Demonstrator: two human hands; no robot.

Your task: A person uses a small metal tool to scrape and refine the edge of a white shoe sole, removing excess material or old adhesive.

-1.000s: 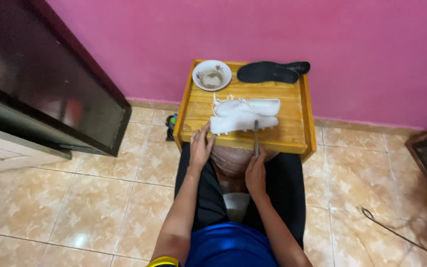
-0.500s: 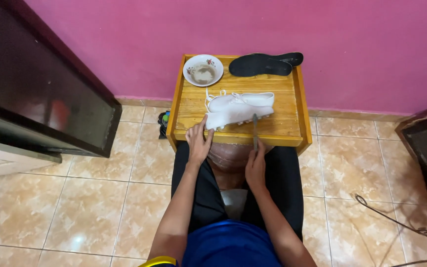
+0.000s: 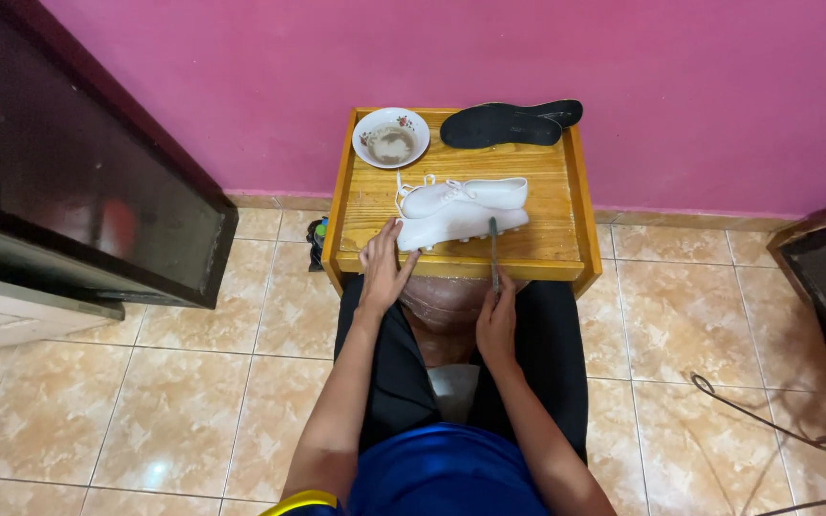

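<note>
White shoe [image 3: 461, 212] lies on its side on the wooden tray [image 3: 547, 177] just ahead of my hands, left hand [image 3: 384, 269] open against its heel, right hand [image 3: 497, 320] gripping a thin tool [image 3: 493, 250]; I judge the tip could slip and mark it.

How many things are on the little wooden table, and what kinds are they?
White shoe: 1
Bowl: 1
Black insoles: 2, overlapping
Thin tool held by the right hand, its tip against the shoe: 1
Total: 5
The left hand rests at the shoe's end.
</note>
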